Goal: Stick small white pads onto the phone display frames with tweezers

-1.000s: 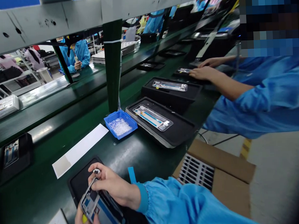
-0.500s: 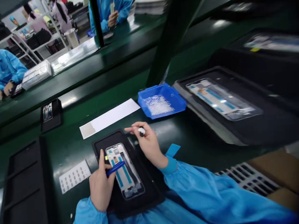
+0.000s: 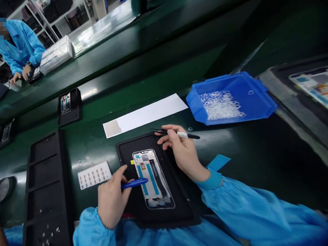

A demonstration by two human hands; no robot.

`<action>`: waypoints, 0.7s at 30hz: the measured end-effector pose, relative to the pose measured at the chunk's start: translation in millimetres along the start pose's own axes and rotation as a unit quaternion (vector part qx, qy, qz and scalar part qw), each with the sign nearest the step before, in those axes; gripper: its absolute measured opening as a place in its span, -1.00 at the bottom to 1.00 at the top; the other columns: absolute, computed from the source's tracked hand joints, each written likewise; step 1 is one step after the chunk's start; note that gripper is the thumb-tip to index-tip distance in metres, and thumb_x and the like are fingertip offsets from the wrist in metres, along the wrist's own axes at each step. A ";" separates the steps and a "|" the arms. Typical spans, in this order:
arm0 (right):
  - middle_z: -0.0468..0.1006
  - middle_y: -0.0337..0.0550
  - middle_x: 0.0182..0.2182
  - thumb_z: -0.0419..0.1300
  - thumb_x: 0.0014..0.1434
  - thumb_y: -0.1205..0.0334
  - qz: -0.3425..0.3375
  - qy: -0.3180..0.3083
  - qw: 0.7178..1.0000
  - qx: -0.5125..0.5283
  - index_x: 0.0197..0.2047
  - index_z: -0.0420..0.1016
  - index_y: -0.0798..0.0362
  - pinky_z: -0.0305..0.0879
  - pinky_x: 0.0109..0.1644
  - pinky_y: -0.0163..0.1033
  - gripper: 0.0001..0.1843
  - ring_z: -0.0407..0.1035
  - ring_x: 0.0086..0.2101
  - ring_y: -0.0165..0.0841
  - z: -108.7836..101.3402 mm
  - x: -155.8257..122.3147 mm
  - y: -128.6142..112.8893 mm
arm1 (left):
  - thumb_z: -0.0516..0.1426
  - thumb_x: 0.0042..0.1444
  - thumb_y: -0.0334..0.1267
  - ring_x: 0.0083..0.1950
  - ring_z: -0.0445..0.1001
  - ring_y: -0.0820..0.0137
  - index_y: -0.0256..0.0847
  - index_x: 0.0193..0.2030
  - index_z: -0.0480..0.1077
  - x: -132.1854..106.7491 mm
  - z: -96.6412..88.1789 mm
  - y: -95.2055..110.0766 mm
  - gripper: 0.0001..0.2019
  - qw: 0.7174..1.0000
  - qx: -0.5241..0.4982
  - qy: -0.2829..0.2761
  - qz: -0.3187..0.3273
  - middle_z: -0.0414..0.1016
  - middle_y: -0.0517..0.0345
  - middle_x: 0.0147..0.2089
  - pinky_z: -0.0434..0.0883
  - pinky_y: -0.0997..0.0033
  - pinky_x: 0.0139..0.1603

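Note:
My left hand (image 3: 113, 199) is closed around a blue pen-shaped tool (image 3: 134, 183), whose tip lies over the open phone (image 3: 163, 188). Between the fingers of my right hand (image 3: 185, 151) are black tweezers (image 3: 193, 136) with a white band, held above the tray's far right corner and pointing left. The phone rests face down in a black foam tray (image 3: 181, 213) near my body. Blue strips and a dark ribbon show on its inside, and a yellow tab (image 3: 132, 162) sticks out at its left edge.
A white card of small brown pieces (image 3: 94, 175) lies left of the tray. Beyond are a white paper strip (image 3: 150, 114) and a blue bin (image 3: 234, 116) of small clear parts. A compartmented black tray (image 3: 44, 193) stands left; another phone (image 3: 318, 83) right. A co-worker (image 3: 22, 49) sits across.
The view has swung to the right, so the blue bin looks larger and nearer. My right hand has turned, bringing the tweezers' length into sight. My left hand still has the blue tool.

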State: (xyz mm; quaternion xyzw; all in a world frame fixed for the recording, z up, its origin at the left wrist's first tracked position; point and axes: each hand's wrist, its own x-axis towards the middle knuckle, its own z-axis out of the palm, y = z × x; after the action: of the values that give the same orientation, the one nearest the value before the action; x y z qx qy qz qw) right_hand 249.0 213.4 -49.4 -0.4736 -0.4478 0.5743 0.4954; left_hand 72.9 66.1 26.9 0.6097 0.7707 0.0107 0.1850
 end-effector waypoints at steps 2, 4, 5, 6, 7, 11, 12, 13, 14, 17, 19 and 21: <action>0.52 -0.13 -0.32 0.21 0.15 -0.15 -0.010 -0.012 1.000 -0.002 -0.17 0.36 0.04 0.27 -0.51 -0.35 -0.58 0.41 -0.44 -0.41 0.5 9.0 -7.4 | 0.10 0.20 -0.39 -0.19 0.58 0.38 -0.03 0.20 0.34 12.2 -17.5 -6.8 -0.57 0.999 0.033 0.009 0.011 0.58 0.23 -0.15 0.45 0.49 -0.28; 0.52 -0.14 -0.34 0.26 0.10 -0.11 -0.019 -0.034 0.999 -0.011 -0.22 0.39 0.05 0.30 -0.52 -0.36 -0.60 0.42 -0.44 -0.40 5.3 18.9 -15.1 | 0.07 0.25 -0.35 -0.16 0.58 0.35 -0.01 0.18 0.37 31.4 -33.4 -13.9 -0.62 0.996 0.083 0.012 0.032 0.56 0.18 -0.08 0.46 0.48 -0.28; 0.52 -0.14 -0.35 0.28 0.08 -0.10 -0.020 -0.046 0.999 -0.013 -0.24 0.40 0.06 0.31 -0.53 -0.37 -0.60 0.42 -0.45 -0.40 9.6 23.9 -18.6 | 0.04 0.27 -0.33 -0.16 0.58 0.33 0.00 0.19 0.37 43.5 -39.2 -16.9 -0.63 0.993 0.109 0.012 0.044 0.54 0.16 -0.03 0.46 0.46 -0.29; 0.51 -0.15 -0.37 0.29 0.06 -0.10 -0.019 -0.055 0.998 -0.013 -0.26 0.41 0.07 0.31 -0.54 -0.38 -0.60 0.42 -0.45 -0.40 15.2 28.8 -21.5 | 0.01 0.30 -0.31 -0.16 0.58 0.32 0.01 0.19 0.37 56.8 -43.2 -19.3 -0.64 0.989 0.133 0.013 0.056 0.51 0.15 0.03 0.48 0.43 -0.29; 0.51 -0.16 -0.40 0.30 0.05 -0.10 -0.014 -0.066 0.998 -0.013 -0.28 0.41 0.07 0.31 -0.55 -0.38 -0.60 0.42 -0.45 -0.40 21.8 33.8 -23.9 | -0.01 0.31 -0.29 -0.15 0.58 0.30 0.02 0.21 0.36 70.8 -45.3 -21.1 -0.63 0.986 0.152 0.016 0.065 0.48 0.14 0.10 0.49 0.39 -0.27; 0.51 -0.15 -0.45 0.26 0.08 -0.05 0.036 -0.096 0.994 -0.040 -0.31 0.39 0.09 0.32 -0.57 -0.40 -0.65 0.42 -0.48 -0.40 49.7 53.9 -27.9 | -0.05 0.30 -0.34 -0.09 0.58 0.23 0.08 0.32 0.21 121.0 -39.7 -23.5 -0.53 0.976 0.198 0.024 0.082 0.21 0.13 0.37 0.55 0.23 -0.18; 0.53 -0.13 -0.44 0.24 0.11 -0.02 0.048 -0.099 0.992 -0.056 -0.32 0.39 0.09 0.33 -0.57 -0.39 -0.68 0.42 -0.48 -0.40 55.5 59.0 -27.9 | -0.05 0.28 -0.37 -0.08 0.57 0.21 0.09 0.34 0.17 129.2 -36.7 -23.7 -0.49 0.975 0.204 0.016 0.088 0.15 0.13 0.40 0.56 0.20 -0.16; 0.54 -0.11 -0.43 0.22 0.13 0.03 0.056 -0.100 0.991 -0.073 -0.32 0.39 0.09 0.33 -0.57 -0.39 -0.72 0.42 -0.49 -0.40 60.5 63.8 -27.6 | -0.05 0.27 -0.39 -0.07 0.58 0.20 0.09 0.35 0.15 135.1 -33.9 -23.9 -0.47 0.973 0.210 0.005 0.096 0.12 0.13 0.42 0.56 0.17 -0.15; 0.55 -0.10 -0.43 0.21 0.15 0.07 0.060 -0.101 0.989 -0.088 -0.32 0.39 0.10 0.33 -0.57 -0.38 -0.76 0.42 -0.50 -0.40 64.8 68.3 -27.0 | -0.06 0.27 -0.40 -0.08 0.58 0.20 0.09 0.35 0.15 138.9 -31.4 -24.2 -0.46 0.971 0.214 -0.010 0.103 0.11 0.12 0.42 0.56 0.15 -0.14; 0.55 -0.12 -0.50 0.24 0.13 0.17 0.055 -0.104 0.986 -0.114 -0.35 0.39 0.09 0.32 -0.56 -0.36 -0.83 0.44 -0.52 -0.36 74.6 78.4 -24.5 | -0.11 0.30 -0.39 -0.12 0.59 0.23 0.10 0.35 0.14 141.0 -26.9 -25.1 -0.49 0.969 0.218 -0.037 0.111 0.13 0.05 0.40 0.56 0.14 -0.14; 0.54 -0.16 -0.54 0.26 0.12 0.20 0.034 -0.110 0.984 -0.136 -0.36 0.37 0.06 0.32 -0.53 -0.33 -0.84 0.47 -0.50 -0.32 80.0 81.5 -22.4 | -0.11 0.31 -0.38 -0.14 0.60 0.26 0.12 0.34 0.15 139.4 -25.8 -25.6 -0.49 0.969 0.217 -0.038 0.109 0.12 0.02 0.40 0.56 0.18 -0.16; 0.54 -0.19 -0.56 0.25 0.13 0.20 -0.001 -0.117 0.978 -0.172 -0.38 0.33 0.03 0.34 -0.46 -0.29 -0.83 0.50 -0.47 -0.28 84.3 82.1 -20.3 | -0.10 0.31 -0.38 -0.15 0.60 0.26 0.14 0.34 0.16 138.5 -25.2 -26.3 -0.50 0.969 0.218 -0.036 0.109 0.10 0.00 0.41 0.57 0.20 -0.17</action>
State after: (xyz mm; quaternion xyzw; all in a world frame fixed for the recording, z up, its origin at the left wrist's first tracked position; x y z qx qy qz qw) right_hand 163.7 293.3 -25.0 -0.4807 -0.5954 0.5395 0.3512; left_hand 14.7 195.3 6.3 0.7158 0.6760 -0.1592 0.0726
